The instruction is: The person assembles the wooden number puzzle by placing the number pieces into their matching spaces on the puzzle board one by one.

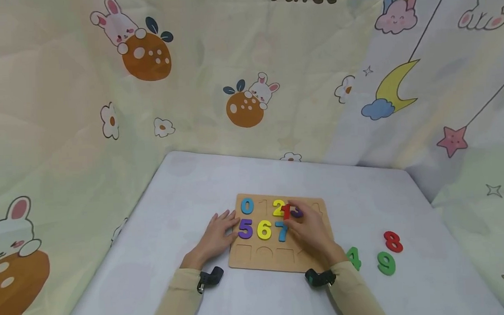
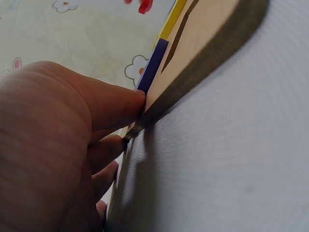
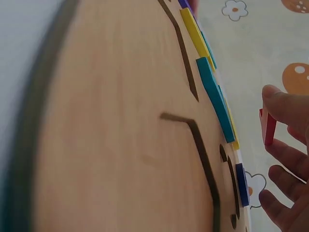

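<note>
Right hand (image 1: 309,227) pinches the red number one (image 1: 286,212), likely light, stiff, best gripped by its edges. Left hand (image 1: 217,234), fingers loose, touches the board (image 1: 234,260).

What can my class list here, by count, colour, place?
Table: one, white, under board
Board: one, tan, on table
Numbers 0 and 7: two, blue, on board
Numbers 2 and 6: two, yellow, on board
Numbers 5 and 3: two, purple, on board
Numbers 4 and 9: two, green, table's right
Number 8: one, red, table's right
Number 1: one, red, above board
Printed backdrop: one, pale, behind table
Sleeves: two, beige, lower edge
Wrist cameras: two, black, at sleeve ends
Left hand: one, bare, touching board
Right hand: one, bare, pinching number 1
</note>
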`<state>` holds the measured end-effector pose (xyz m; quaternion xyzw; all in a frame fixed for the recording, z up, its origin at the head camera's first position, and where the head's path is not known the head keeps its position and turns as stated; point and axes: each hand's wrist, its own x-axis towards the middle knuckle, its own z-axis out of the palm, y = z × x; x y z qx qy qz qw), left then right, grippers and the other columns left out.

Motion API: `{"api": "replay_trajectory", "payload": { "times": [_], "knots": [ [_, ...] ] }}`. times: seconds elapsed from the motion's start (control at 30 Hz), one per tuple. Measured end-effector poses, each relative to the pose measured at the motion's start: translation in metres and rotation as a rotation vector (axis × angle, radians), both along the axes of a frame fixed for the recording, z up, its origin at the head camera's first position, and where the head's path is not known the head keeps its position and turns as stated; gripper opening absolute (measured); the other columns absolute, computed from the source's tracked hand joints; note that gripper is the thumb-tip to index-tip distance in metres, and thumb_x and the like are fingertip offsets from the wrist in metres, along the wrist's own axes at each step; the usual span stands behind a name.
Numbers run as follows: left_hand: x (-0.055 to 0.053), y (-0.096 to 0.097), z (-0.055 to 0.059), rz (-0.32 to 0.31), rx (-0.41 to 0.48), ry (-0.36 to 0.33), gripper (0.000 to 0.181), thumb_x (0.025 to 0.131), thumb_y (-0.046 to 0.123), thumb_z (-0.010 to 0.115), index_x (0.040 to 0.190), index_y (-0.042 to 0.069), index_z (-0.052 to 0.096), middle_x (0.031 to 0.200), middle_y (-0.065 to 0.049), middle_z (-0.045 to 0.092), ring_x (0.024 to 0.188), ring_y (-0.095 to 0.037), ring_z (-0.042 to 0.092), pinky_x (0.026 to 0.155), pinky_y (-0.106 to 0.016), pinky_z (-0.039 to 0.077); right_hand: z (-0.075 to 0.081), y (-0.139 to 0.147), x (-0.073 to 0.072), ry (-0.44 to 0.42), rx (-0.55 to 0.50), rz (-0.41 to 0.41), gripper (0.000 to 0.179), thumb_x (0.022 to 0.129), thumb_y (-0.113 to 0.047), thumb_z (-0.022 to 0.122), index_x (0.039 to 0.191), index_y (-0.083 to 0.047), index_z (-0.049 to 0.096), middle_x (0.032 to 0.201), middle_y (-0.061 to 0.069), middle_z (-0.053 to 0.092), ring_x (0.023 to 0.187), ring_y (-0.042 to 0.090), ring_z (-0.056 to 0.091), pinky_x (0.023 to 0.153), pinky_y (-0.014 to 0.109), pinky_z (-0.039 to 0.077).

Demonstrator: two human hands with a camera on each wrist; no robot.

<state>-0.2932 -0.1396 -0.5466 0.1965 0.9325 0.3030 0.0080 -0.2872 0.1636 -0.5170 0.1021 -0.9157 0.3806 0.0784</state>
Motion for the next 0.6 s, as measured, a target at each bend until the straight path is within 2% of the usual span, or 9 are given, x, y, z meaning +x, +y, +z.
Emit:
{"api": "replay_trajectory", "payload": {
  "times": [0.27, 0.5, 0.6],
  "knots": [
    [0.002, 0.001, 0.005, -0.006, 0.026, 0.001, 0.046, 0.093, 0.023, 0.065, 0.136, 0.008, 0.057, 0.152, -0.006, 0.041, 0.146, -0.027, 0.026, 0.122, -0.049, 0.006, 0.0, -0.007, -0.012, -0.059, -0.001, -0.034, 0.058, 0.087, -0.028, 0.075, 0.14, -0.023, 0.051, 0.139, 0.002, 0.055, 0.129, 0.026, 0.051, 0.107, 0.047, 0.044],
    [0.002, 0.0, 0.005, 0.0, 0.023, -0.005, 0.045, 0.093, 0.023, 0.065, 0.136, 0.009, 0.058, 0.152, -0.005, 0.041, 0.146, -0.027, 0.026, 0.122, -0.049, 0.006, -0.002, -0.019, -0.022, -0.085, -0.022, -0.028, 0.059, 0.085, -0.026, 0.077, 0.139, -0.02, 0.053, 0.137, 0.002, 0.056, 0.112, 0.027, 0.056, 0.095, 0.045, 0.053],
    [0.002, 0.0, 0.005, -0.002, 0.026, -0.005, 0.045, 0.093, 0.023, 0.065, 0.135, 0.009, 0.058, 0.152, -0.005, 0.042, 0.146, -0.026, 0.026, 0.122, -0.048, 0.006, -0.003, -0.023, -0.025, -0.089, -0.03, -0.027, 0.06, 0.085, -0.026, 0.078, 0.139, -0.019, 0.054, 0.137, 0.001, 0.056, 0.115, 0.026, 0.054, 0.099, 0.047, 0.05]
  ]
}}
